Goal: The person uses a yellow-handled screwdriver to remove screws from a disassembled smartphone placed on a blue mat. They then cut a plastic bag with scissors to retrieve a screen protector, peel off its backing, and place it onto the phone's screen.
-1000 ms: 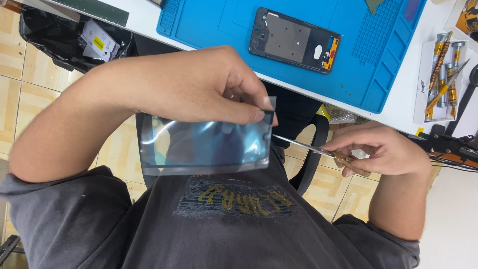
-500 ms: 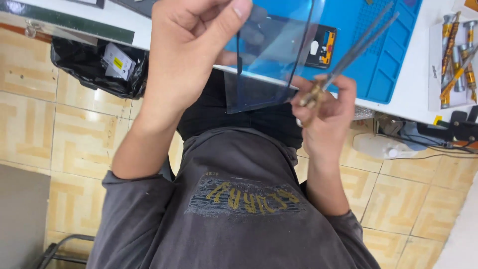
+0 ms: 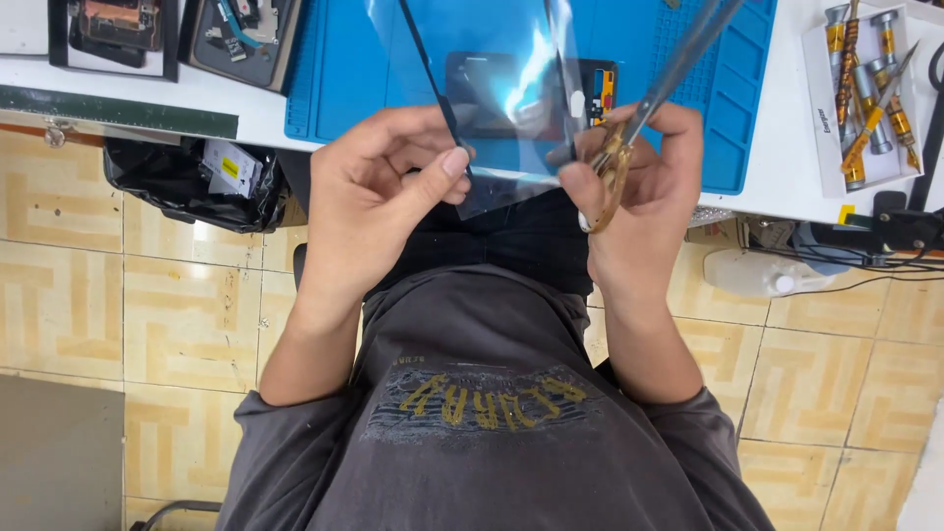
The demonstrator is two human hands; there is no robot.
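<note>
A thin clear plastic film sheet (image 3: 492, 88) is held upright in front of me, over the edge of the blue work mat (image 3: 334, 69). My left hand (image 3: 379, 192) pinches its lower left edge between thumb and fingers. My right hand (image 3: 639, 192) grips the film's lower right edge and also holds metal tweezers (image 3: 678, 54) with a gold-coloured grip, tips pointing up and away. Through the film I see an opened phone (image 3: 600, 93) lying on the mat.
The white table (image 3: 787, 187) carries a tray of screwdrivers (image 3: 865, 88) at right and trays with phone parts (image 3: 236, 39) at left. A black bag with small boxes (image 3: 197, 177) hangs under the table. Cables and a white bottle (image 3: 757, 270) sit at right above the tiled floor.
Both hands have shifted the film to the centre and squared it up. My left hand dropped from the top to the lower left edge; the right hand closed on the lower right.
</note>
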